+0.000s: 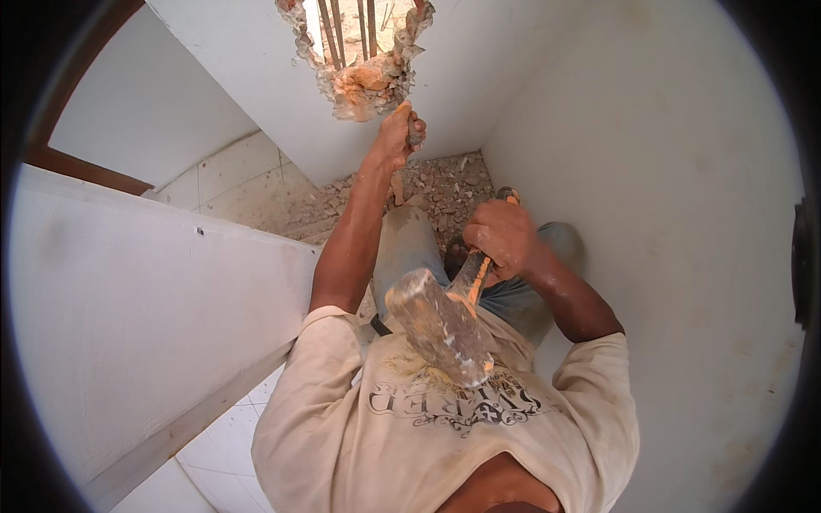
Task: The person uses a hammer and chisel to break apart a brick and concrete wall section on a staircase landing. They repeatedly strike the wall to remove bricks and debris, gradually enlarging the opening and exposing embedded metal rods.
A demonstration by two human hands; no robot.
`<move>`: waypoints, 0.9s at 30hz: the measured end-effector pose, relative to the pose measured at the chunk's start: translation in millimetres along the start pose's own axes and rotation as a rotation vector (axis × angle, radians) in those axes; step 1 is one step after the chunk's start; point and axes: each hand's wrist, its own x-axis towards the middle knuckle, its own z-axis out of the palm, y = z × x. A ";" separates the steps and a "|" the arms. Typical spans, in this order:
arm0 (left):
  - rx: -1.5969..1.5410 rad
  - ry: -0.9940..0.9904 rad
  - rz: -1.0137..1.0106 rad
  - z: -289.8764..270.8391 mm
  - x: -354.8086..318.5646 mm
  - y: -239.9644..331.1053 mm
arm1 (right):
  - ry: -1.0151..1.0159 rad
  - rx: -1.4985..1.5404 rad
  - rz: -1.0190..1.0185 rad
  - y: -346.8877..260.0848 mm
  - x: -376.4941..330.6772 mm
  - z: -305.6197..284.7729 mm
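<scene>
My right hand is wrapped round the dark and orange handle of a sledgehammer. Its heavy, dust-caked head is raised close in front of my chest. My left arm reaches out to the wall, where my left hand is closed round a chisel. Only a dark, short part of the chisel shows past my fingers. That hand is just below the ragged lower edge of a hole broken through the white wall, with orange brick and grey mortar exposed. I cannot tell whether the chisel touches the wall.
Steel bars stand upright in the hole. Broken rubble covers the floor beyond my bent knees. A white wall rises close on my right, and a white panel stands at my left. Pale floor tiles lie beyond it.
</scene>
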 end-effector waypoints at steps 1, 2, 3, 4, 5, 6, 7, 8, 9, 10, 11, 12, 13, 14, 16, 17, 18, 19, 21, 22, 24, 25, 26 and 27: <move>0.012 -0.013 0.017 0.0 0.5 -0.1 | -0.020 -0.017 -0.111 6.7 2.1 1.1; 0.003 0.013 0.001 -0.4 1.8 -0.3 | 0.031 -0.016 -0.045 15.1 1.7 5.1; -0.003 0.004 -0.004 -1.2 4.0 -0.3 | 0.039 -0.026 0.005 29.7 -0.1 10.1; -0.020 0.005 -0.011 -2.5 6.7 -0.5 | 0.096 -0.020 0.033 47.4 -3.6 16.5; -0.030 -0.019 0.041 -4.1 9.6 -0.8 | 0.006 -0.094 0.278 61.0 -8.8 26.9; -0.045 -0.027 0.062 -5.8 12.8 -0.7 | -0.003 -0.128 0.542 70.8 -14.5 35.9; -0.054 0.002 0.015 -7.4 15.8 -0.3 | -0.078 -0.138 0.849 77.3 -19.6 41.1; -0.036 -0.038 0.090 -9.1 17.6 -0.6 | -0.010 -0.195 0.775 79.8 -24.0 45.7; -0.023 -0.021 0.078 -10.6 18.3 -1.0 | -0.023 -0.209 0.754 76.0 -27.3 47.5; -0.002 0.030 0.001 -11.5 18.1 -0.9 | -0.111 -0.200 0.802 68.1 -28.7 46.3; -0.014 -0.023 0.020 -12.0 17.2 -0.7 | -0.044 -0.213 0.657 57.0 -27.8 42.7; -0.020 -0.050 0.007 -12.0 15.5 -0.4 | -0.048 -0.222 0.552 45.5 -24.7 36.2; -0.032 -0.042 -0.036 -11.3 13.4 0.2 | 0.001 -0.252 0.475 33.0 -20.1 29.1; -0.009 -0.049 -0.021 -10.2 10.9 1.0 | -0.025 -0.193 0.340 22.8 -14.9 22.0; 0.017 -0.023 -0.005 -7.6 6.0 2.8 | -0.065 -0.140 0.084 14.8 -4.5 10.3; 0.016 -0.012 -0.014 -6.4 3.8 3.7 | -0.113 -0.119 -0.055 16.7 -0.4 6.9; 0.014 -0.019 -0.007 -5.5 1.9 4.7 | -0.107 -0.103 -0.040 24.4 2.7 6.7; 0.008 -0.049 -0.007 -4.7 0.7 5.8 | -0.139 -0.081 -0.067 34.0 3.8 7.8; 0.032 -0.062 -0.007 -3.9 0.8 7.3 | -0.155 -0.159 0.149 59.2 1.9 17.9; 0.021 -0.028 0.004 -4.0 2.3 7.2 | -0.127 -0.266 0.407 69.4 -0.8 25.8; 0.030 -0.009 0.044 -3.4 6.4 7.7 | -0.074 -0.313 0.702 79.6 -8.4 37.0; 0.034 -0.041 0.148 -3.5 8.8 7.6 | -0.059 -0.271 0.728 80.3 -12.0 40.5; 0.036 0.012 0.100 -3.9 11.2 8.0 | -0.116 -0.193 0.810 75.2 -14.8 41.2; 0.040 0.001 0.091 -4.9 13.6 8.7 | -0.076 -0.218 0.724 69.2 -16.2 40.0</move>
